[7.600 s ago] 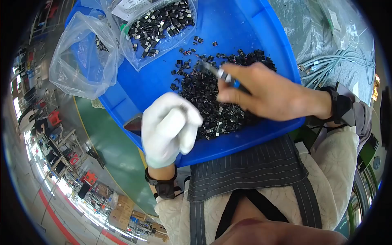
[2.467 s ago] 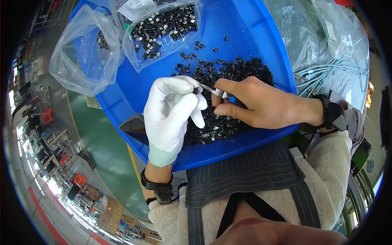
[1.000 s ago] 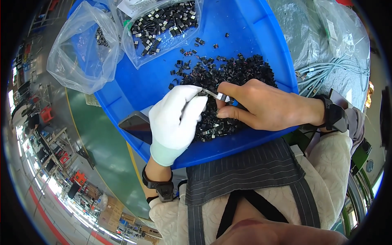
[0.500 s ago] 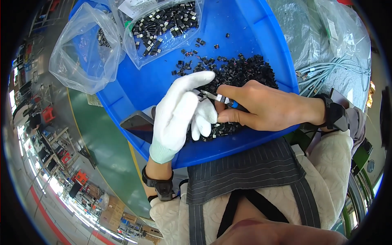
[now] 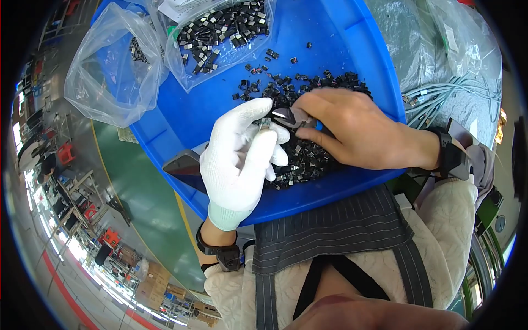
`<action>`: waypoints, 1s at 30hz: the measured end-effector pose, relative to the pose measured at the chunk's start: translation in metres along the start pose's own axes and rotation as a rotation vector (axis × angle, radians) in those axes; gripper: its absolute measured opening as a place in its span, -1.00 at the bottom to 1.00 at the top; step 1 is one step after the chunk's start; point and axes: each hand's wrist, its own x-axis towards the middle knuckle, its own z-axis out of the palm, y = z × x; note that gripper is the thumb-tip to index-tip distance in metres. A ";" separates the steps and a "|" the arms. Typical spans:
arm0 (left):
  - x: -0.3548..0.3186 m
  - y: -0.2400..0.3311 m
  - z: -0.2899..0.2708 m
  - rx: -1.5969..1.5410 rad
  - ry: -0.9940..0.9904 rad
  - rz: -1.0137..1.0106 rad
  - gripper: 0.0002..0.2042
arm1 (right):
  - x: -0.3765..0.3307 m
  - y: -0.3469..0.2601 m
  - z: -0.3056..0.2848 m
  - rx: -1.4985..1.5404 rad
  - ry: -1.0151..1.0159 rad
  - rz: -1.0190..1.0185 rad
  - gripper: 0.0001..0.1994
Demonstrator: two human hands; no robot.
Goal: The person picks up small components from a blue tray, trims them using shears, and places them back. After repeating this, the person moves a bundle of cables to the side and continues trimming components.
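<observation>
My left hand [image 5: 236, 154], in a white glove, pinches a small metallic connector [image 5: 265, 122] between thumb and forefinger. My bare right hand [image 5: 363, 132] is wrapped round a pair of cutting pliers [image 5: 285, 115]. Their metal jaws lie just right of the connector; whether they touch it I cannot tell. Most of the handles is hidden in my palm, with a bit of blue showing. Below both hands, a heap of small black connector pieces [image 5: 308, 159] lies in a blue plastic bin [image 5: 330, 33].
A clear bag of black and silver connectors [image 5: 220, 33] lies at the bin's far side. Left of it, another open clear bag [image 5: 115, 71] hangs over the rim. A phone-like dark slab [image 5: 187, 168] rests at the near left. Grey cables [image 5: 451, 93] lie on plastic at the right.
My left hand has turned, bringing the pinched connector into view. The pliers' jaws have pulled slightly up and look wider apart, and my right hand has shifted slightly upward.
</observation>
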 end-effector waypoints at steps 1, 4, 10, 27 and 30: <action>0.000 0.001 0.000 0.007 0.014 -0.008 -0.67 | -0.001 0.002 0.001 -0.099 0.061 -0.036 -0.74; -0.003 0.002 -0.001 0.032 0.024 -0.025 -0.67 | -0.001 0.002 0.003 -0.291 0.182 -0.109 -0.67; -0.003 0.003 -0.002 0.094 -0.006 -0.061 -0.68 | -0.004 0.006 0.007 -0.472 0.221 -0.117 -0.55; -0.005 0.000 -0.003 0.133 -0.012 0.025 -0.71 | -0.003 0.003 0.008 -0.579 0.263 -0.160 -0.50; -0.006 -0.002 -0.004 0.138 -0.003 0.044 -0.71 | -0.004 0.004 0.009 -0.586 0.252 -0.153 -0.52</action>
